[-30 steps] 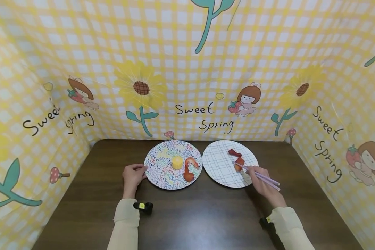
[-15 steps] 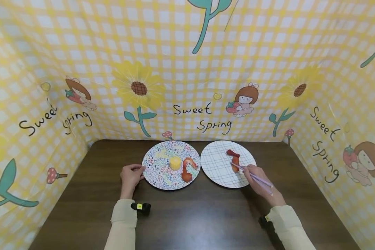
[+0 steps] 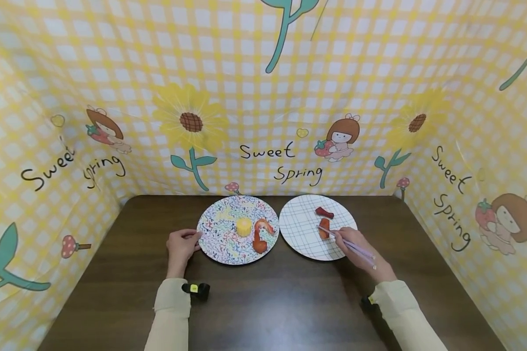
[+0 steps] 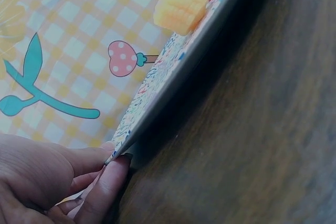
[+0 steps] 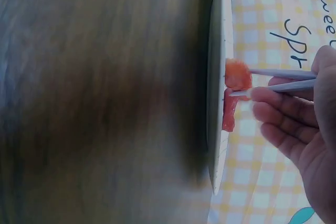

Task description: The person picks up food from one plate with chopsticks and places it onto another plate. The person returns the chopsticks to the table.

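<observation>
Orange food piece (image 3: 324, 228) just beyond right hand (image 3: 355, 251)

Pale purple chopsticks (image 3: 347, 242) pinch an orange-red piece (image 3: 324, 228) over the checked plate (image 3: 303, 239).

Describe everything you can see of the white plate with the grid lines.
The grid plate is round and white, crossed by thin dark lines, and looks like paper or thin plastic. It lies flat on the dark wooden table, at the right of the colourful squiggle plate, their rims nearly meeting. Two red food pieces are on it: one farther back, one pinched between the purple chopsticks that the right hand holds.
</observation>
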`<state>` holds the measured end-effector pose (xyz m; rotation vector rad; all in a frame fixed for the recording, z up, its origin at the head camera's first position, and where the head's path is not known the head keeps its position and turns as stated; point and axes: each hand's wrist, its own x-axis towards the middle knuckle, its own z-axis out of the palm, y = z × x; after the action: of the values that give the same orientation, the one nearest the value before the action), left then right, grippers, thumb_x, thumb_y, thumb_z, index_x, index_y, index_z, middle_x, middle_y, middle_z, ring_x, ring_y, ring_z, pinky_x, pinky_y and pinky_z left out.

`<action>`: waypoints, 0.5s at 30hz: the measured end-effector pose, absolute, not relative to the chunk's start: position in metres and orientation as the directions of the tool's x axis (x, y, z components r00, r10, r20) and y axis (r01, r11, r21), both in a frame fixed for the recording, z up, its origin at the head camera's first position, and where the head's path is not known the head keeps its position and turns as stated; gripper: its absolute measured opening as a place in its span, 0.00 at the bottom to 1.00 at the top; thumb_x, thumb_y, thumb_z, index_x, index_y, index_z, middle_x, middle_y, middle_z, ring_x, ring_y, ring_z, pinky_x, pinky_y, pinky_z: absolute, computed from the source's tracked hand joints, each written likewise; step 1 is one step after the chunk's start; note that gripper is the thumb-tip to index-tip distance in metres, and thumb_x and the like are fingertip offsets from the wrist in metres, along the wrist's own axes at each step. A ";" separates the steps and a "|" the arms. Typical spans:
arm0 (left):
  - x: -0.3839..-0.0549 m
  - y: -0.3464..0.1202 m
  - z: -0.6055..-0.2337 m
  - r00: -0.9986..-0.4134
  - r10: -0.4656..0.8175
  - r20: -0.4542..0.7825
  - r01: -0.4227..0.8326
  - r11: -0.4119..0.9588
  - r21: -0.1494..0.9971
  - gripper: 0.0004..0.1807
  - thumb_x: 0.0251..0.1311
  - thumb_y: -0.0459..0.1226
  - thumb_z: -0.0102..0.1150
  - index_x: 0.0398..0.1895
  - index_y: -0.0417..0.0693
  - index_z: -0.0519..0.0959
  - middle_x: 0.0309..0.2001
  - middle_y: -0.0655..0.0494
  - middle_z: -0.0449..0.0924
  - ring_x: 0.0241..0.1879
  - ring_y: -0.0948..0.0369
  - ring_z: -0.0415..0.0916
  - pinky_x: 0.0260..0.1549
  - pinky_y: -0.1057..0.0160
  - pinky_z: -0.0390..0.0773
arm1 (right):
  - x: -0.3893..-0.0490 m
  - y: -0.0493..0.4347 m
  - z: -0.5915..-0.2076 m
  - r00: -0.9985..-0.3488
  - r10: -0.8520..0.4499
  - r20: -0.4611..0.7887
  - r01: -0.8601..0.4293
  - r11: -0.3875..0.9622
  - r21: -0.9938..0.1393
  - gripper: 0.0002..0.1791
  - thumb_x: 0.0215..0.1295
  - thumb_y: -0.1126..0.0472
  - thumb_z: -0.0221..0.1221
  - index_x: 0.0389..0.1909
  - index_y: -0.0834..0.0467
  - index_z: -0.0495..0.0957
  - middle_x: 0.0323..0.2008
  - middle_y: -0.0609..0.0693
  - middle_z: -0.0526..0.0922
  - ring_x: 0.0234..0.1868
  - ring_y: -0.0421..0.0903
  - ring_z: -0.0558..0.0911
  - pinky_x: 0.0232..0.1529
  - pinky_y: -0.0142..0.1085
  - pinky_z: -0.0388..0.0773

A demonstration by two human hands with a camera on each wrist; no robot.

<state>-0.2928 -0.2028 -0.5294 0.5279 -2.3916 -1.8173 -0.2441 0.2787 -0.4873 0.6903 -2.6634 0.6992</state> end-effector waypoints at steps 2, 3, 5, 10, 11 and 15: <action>-0.293 -0.204 -0.528 -0.937 -0.322 -0.137 -0.219 0.232 0.948 0.16 0.67 0.32 0.65 0.52 0.27 0.81 0.43 0.34 0.85 0.25 0.67 0.82 0.26 0.70 0.86 | -0.244 0.276 -0.487 -0.812 -0.397 0.429 -0.554 0.757 -0.347 0.11 0.70 0.70 0.57 0.27 0.64 0.83 0.27 0.48 0.79 0.31 0.46 0.78 0.33 0.40 0.80; -0.293 -0.204 -0.527 -0.936 -0.322 -0.140 -0.222 0.235 0.946 0.16 0.67 0.32 0.64 0.52 0.27 0.81 0.43 0.34 0.85 0.25 0.67 0.82 0.26 0.70 0.86 | -0.244 0.275 -0.486 -0.807 -0.405 0.430 -0.560 0.756 -0.339 0.11 0.70 0.69 0.57 0.28 0.64 0.83 0.28 0.49 0.80 0.32 0.46 0.78 0.34 0.41 0.81; -0.293 -0.205 -0.527 -0.938 -0.318 -0.142 -0.222 0.230 0.948 0.17 0.67 0.32 0.64 0.52 0.27 0.81 0.43 0.34 0.85 0.24 0.68 0.82 0.26 0.70 0.86 | -0.244 0.274 -0.486 -0.800 -0.418 0.431 -0.571 0.751 -0.331 0.11 0.71 0.69 0.56 0.30 0.65 0.84 0.30 0.51 0.81 0.35 0.47 0.79 0.37 0.42 0.82; -0.294 -0.206 -0.530 -0.937 -0.319 -0.145 -0.224 0.226 0.948 0.16 0.66 0.33 0.65 0.52 0.27 0.81 0.41 0.36 0.86 0.24 0.68 0.82 0.25 0.71 0.85 | -0.246 0.274 -0.485 -0.820 -0.421 0.388 -0.548 0.775 -0.315 0.12 0.73 0.67 0.55 0.33 0.64 0.86 0.33 0.51 0.83 0.37 0.48 0.81 0.40 0.44 0.83; -0.294 -0.206 -0.530 -0.936 -0.319 -0.147 -0.226 0.227 0.947 0.16 0.67 0.33 0.65 0.52 0.28 0.81 0.41 0.36 0.86 0.24 0.68 0.82 0.25 0.71 0.86 | -0.247 0.274 -0.485 -0.822 -0.424 0.381 -0.546 0.778 -0.312 0.12 0.73 0.66 0.55 0.34 0.64 0.86 0.33 0.51 0.84 0.37 0.48 0.81 0.40 0.44 0.84; -0.295 -0.205 -0.533 -0.937 -0.319 -0.142 -0.221 0.229 0.948 0.16 0.67 0.33 0.65 0.51 0.28 0.81 0.40 0.38 0.86 0.24 0.69 0.81 0.25 0.71 0.86 | -0.249 0.273 -0.485 -0.815 -0.442 0.375 -0.555 0.781 -0.287 0.12 0.74 0.65 0.54 0.39 0.63 0.87 0.33 0.52 0.85 0.36 0.49 0.82 0.41 0.45 0.83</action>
<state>-0.2953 -0.2053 -0.5328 0.5280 -2.3968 -1.8268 -0.2494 0.2730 -0.4846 0.7705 -2.6864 0.5631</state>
